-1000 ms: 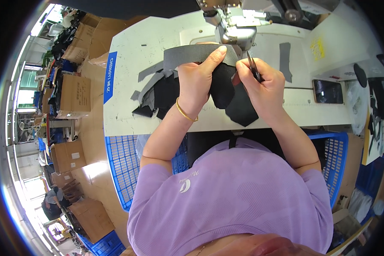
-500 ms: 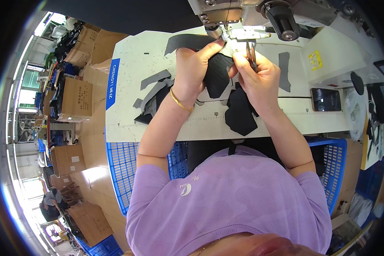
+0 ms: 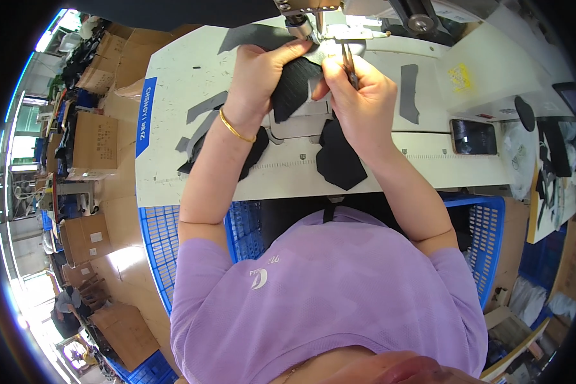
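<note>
My left hand (image 3: 257, 78) is closed, thumb and fingers pinching a black fabric piece (image 3: 293, 89) just before the presser foot (image 3: 319, 35) of a sewing machine. A dark grey strip (image 3: 253, 38) extends leftward behind that hand. In my right hand (image 3: 363, 96) is a pair of dark metal tweezers (image 3: 349, 64), tips pointing up toward the needle area. Its fingertips are close to the right edge of the black fabric. Under my right wrist lie black cut pieces (image 3: 340, 160). Grey and black cut pieces (image 3: 205, 128) lie beside my left forearm, partly hidden by it.
On the white machine table (image 3: 166, 153) are a grey strip (image 3: 409, 93) and a phone (image 3: 473, 137) at right. Blue plastic baskets (image 3: 157, 237) (image 3: 489, 243) stand below the table's front edge. Cardboard boxes (image 3: 96, 141) line the floor at left, where another person (image 3: 67, 301) is bent over.
The whole view has shifted, so the table appears higher and farther left. My left hand has moved slightly left with the black fabric; the right hand still holds the tweezers.
</note>
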`<state>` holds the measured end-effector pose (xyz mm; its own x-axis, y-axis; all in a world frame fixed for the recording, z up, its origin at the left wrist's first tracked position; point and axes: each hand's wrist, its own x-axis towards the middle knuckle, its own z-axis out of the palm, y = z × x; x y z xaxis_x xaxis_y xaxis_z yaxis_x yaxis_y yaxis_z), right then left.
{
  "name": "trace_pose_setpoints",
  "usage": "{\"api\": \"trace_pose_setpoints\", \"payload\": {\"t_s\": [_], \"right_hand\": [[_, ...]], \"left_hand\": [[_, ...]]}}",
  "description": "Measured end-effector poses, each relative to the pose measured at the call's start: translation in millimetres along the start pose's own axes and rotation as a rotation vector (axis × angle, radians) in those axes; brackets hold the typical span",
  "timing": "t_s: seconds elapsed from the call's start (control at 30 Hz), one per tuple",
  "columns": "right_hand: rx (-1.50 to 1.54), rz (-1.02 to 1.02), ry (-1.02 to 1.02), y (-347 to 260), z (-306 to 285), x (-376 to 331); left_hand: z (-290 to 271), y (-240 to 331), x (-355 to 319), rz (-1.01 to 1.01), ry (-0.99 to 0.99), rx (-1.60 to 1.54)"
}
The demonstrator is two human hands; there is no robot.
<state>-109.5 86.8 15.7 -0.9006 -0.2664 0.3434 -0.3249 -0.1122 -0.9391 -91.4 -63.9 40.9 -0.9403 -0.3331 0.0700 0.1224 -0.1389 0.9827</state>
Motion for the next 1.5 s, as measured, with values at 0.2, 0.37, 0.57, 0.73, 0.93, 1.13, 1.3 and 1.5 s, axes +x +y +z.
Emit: {"api": "trace_pose_setpoints", "payload": {"t_s": [0.2, 0.37, 0.57, 0.73, 0.93, 1.13, 1.3, 1.5], "right_hand": [[-0.005, 0.035, -0.024, -5.6, -0.3, -4.4], [-0.003, 0.028, -0.041, -2.0, -3.0, -3.3], [0.057, 0.023, -0.045, -2.0, 1.9, -2.5], [0.101, 0.115, -0.059, -0.4, -2.4, -6.2], [0.118, 0.101, -0.06, 1.8, -7.8, -7.9], [0.098, 0.096, -0.082, 5.9, -5.5, -8.3], [0.075, 0.12, -0.084, 6.4, -7.1, -8.7], [0.069, 0.115, -0.099, 6.3, -7.5, -10.9]], "left_hand": [[-4.1, -1.3, -2.7, -0.064, -0.077, -0.061], [-7.9, 1.9, -4.1, -0.089, -0.146, -0.019], [-12.9, -1.6, 3.0, -0.026, -0.191, -0.063], [-10.4, -4.6, 8.8, 0.04, -0.158, -0.07], [-6.2, -4.6, 14.7, 0.025, -0.109, -0.087], [-11.6, -6.0, 24.3, 0.034, -0.087, -0.06], [-6.3, -3.3, 24.8, 0.067, -0.064, -0.052], [-12.6, -15.7, 34.1, 0.06, -0.093, -0.088]]}}
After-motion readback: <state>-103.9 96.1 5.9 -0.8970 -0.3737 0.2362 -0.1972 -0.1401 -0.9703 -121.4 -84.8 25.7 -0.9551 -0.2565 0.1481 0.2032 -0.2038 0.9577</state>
